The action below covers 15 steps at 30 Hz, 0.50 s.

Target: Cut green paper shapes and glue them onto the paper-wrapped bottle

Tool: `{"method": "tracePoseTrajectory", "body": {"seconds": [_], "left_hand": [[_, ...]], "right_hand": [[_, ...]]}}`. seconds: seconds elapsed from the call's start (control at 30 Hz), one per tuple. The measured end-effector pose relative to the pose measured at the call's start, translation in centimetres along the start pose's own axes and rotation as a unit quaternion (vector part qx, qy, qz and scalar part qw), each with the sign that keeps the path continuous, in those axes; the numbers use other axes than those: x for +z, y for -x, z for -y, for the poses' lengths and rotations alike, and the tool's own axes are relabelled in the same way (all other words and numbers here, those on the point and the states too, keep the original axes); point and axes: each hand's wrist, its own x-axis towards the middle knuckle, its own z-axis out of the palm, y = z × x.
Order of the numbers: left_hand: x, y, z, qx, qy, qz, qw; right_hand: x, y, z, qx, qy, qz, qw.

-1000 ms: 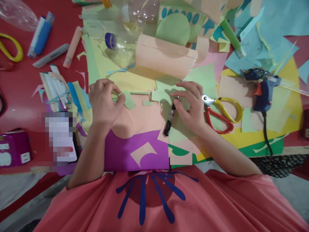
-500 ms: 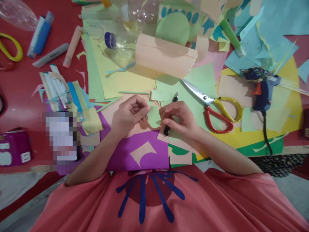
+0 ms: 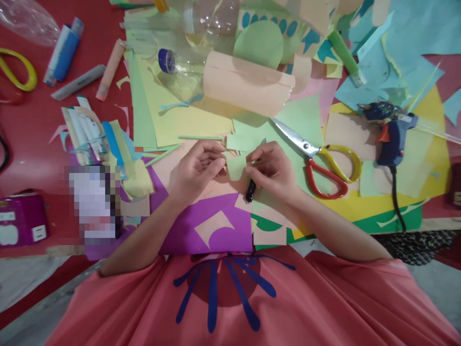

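My left hand and my right hand meet over a small light green paper cut-out, each pinching one side of it. Under my right hand lies a black pen, its tip poking out beyond the fingers; I cannot tell whether the hand grips it. Both hands hover above a peach sheet and a purple sheet near the table's front edge.
Yellow and red scissors lie just right of my right hand. A blue glue gun with its cord sits further right. A peach paper roll, plastic bottles, glue sticks and markers crowd the back among coloured paper scraps.
My left hand brought the green cut-out from the left to the middle. My right hand slid back off the scissors blades and joined it; both now pinch the piece, slightly turned.
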Motion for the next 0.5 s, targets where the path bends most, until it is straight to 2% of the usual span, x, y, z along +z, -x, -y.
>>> {"method": "tracePoseTrajectory", "body": {"seconds": [0.1,0.17,0.27,0.33,0.5], "left_hand": [[-0.40,0.31,0.21,0.040,-0.016,0.014,0.999],[-0.67,0.43,0.25,0.081,-0.073,0.039,0.993],[-0.95,0.40,0.29,0.163,-0.163,0.078,0.970],[-1.03,0.31,0.37,0.209,-0.187,0.084,0.956],[-1.08,0.17,0.58,0.250,-0.203,0.093,0.942]], "right_hand": [[-0.19,-0.01,0.18,0.025,-0.016,-0.030,0.999],[-0.32,-0.06,0.32,0.033,-0.027,-0.047,0.998],[-0.41,-0.17,0.51,0.040,-0.040,-0.069,0.996],[-0.40,-0.24,0.60,0.046,-0.043,-0.075,0.995],[-0.32,-0.31,0.67,0.051,-0.049,-0.070,0.995]]}}
